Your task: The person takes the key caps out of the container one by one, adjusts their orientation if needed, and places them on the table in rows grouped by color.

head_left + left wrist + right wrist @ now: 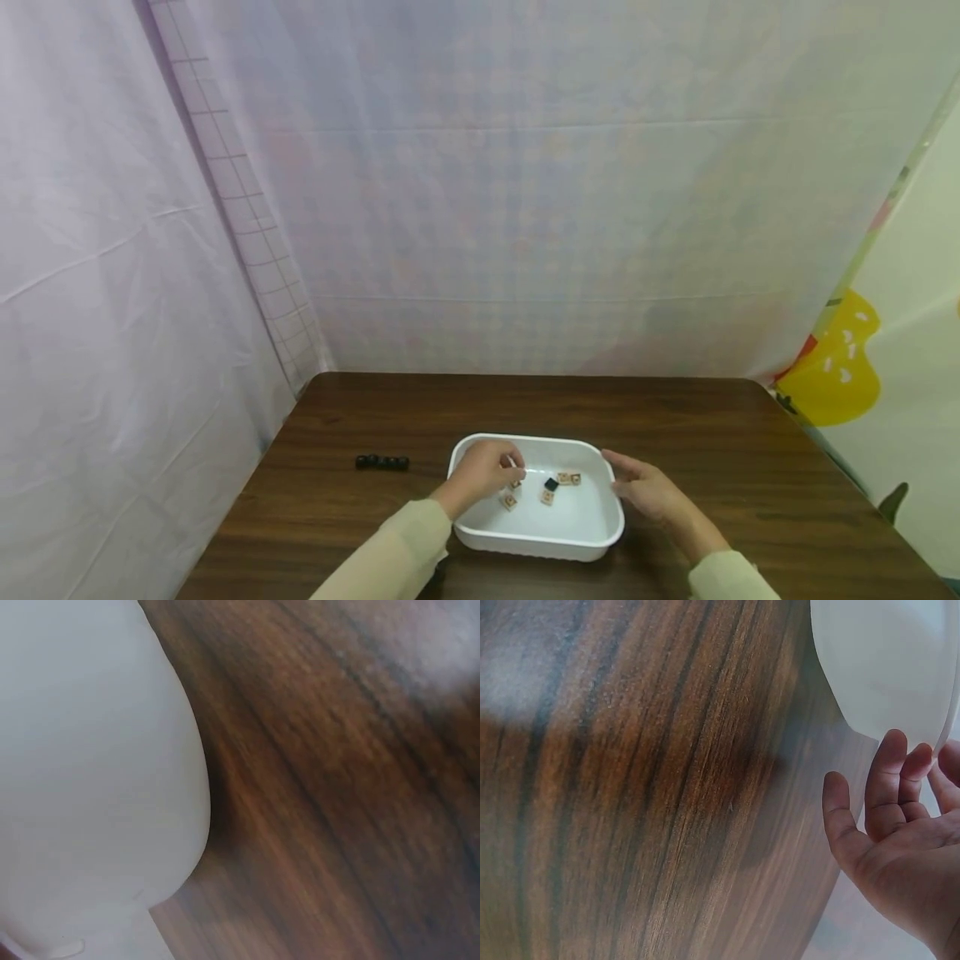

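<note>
White basin (581, 515), set on the counter (360, 533) in front of me, with small tiles lying loose inside. Two pale tiles (569, 479) sit side by side toward the basin's right; a black tile (551, 484) lies just to their left, with a third pale tile (547, 497) near its lower side. Another pale tile (509, 502) rests on the left part of the floor, and one more shows partly beneath my fingers.

My left grip (483, 471) reaches over the basin's left rim, its fingers bent and thumb set a little apart from the index finger; whether a tile is held there I cannot tell. My right grip (648, 492) is at the right rim, fingers loosely spread and thumb against the edge; the right wrist view shows the fingertips at the outer wall, none wrapped tightly round it. Pale sleeves (408, 537) cover both my forearms.

Left of the basin, well apart, lies a short black bar (382, 462). White sheeting (525, 208) hangs behind the counter; at right, a cloth bears a yellow shape (832, 367).
</note>
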`<act>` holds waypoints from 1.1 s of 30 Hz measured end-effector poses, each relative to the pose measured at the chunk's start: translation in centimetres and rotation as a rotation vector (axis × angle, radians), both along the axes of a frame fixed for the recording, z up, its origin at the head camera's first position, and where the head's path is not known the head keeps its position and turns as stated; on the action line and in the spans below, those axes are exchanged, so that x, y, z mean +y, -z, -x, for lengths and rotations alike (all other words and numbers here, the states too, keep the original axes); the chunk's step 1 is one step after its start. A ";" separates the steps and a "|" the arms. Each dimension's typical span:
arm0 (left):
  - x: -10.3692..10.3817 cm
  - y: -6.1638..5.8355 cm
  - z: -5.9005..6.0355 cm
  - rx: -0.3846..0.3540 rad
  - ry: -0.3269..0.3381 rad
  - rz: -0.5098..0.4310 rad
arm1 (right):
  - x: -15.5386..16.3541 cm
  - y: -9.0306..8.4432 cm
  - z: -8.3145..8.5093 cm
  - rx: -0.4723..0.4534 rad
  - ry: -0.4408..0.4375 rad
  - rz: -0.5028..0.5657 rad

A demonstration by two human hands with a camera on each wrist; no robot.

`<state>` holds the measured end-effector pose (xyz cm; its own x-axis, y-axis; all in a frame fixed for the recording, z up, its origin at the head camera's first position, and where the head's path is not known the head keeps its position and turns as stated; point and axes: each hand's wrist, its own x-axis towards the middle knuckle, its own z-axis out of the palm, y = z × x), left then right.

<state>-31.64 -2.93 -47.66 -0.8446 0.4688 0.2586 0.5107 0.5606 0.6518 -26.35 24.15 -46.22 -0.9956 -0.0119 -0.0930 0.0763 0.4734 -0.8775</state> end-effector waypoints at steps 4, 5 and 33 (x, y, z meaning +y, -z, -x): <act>-0.1 0.1 0.0 0.034 0.013 -0.012 | 0.0 0.0 0.0 -0.004 0.000 0.007; -0.2 0.1 0.0 0.031 0.016 -0.015 | 0.0 0.1 0.0 -0.005 -0.001 0.006; -4.2 -2.1 0.1 -0.142 -0.077 -0.161 | -0.1 0.0 -0.2 0.010 -0.001 0.020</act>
